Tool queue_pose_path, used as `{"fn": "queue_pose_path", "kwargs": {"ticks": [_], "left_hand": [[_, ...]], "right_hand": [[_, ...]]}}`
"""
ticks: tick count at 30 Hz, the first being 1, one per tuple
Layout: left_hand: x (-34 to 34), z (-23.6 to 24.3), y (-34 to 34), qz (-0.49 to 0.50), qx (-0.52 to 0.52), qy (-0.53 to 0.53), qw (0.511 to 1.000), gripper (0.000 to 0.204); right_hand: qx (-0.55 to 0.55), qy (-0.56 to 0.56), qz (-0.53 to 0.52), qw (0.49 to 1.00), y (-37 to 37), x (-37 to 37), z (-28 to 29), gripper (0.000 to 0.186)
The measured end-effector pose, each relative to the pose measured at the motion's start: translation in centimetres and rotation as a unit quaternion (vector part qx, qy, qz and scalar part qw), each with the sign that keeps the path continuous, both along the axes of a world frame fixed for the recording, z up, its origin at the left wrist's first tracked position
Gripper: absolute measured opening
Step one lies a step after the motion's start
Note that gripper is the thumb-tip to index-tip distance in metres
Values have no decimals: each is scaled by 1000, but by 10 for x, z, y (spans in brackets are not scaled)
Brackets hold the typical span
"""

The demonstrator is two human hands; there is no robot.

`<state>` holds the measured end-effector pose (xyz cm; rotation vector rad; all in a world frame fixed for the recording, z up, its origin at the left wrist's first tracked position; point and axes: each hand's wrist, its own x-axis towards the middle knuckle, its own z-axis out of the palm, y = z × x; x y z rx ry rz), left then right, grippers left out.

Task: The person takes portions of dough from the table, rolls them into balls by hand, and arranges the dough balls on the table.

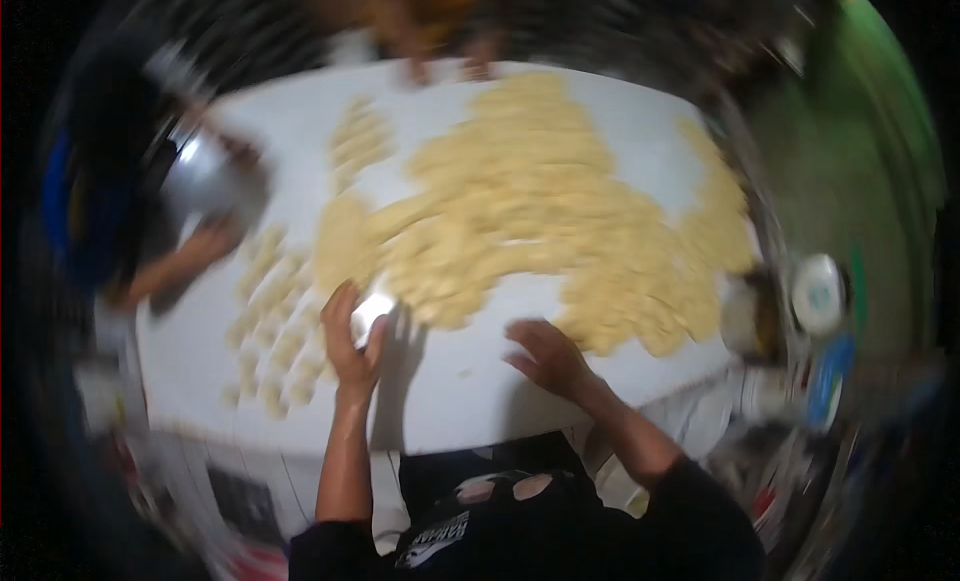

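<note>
My left hand [350, 341] grips a small shiny silver-coloured object [373, 317], its exact kind blurred, just above the table at the near edge of a stretch of pale yellow dough [345, 243]. Apart from it, my right hand [552, 359] hovers palm down with fingers spread and nothing in them. Many flat yellow dough pieces [520, 191] lie crowded and overlapping across the middle and right of the white table [450, 421]. Smaller, separate dough pieces [275, 326] are scattered left of my left hand.
At the left, a co-worker's hands [212, 239] hold a round metal bowl [205, 181] on the table. Another person's hands [478, 66] rest at the far edge. Beyond the right edge stand a jar [745, 321], a white round-lidded tub [818, 293] and a blue packet [830, 381].
</note>
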<state>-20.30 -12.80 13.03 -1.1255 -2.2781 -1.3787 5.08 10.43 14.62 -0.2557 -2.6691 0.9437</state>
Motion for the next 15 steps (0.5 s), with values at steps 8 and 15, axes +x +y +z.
{"fn": "queue_pose_path", "kwargs": {"ticks": [8,15], "left_hand": [[145,82,438,-320,5,-81,944,43],[236,0,764,-471,-131,-153,859,51]], "right_hand": [[-126,36,-317,939,353,133,11,30],[-65,-18,-468,881,613,201,-43,23]]}}
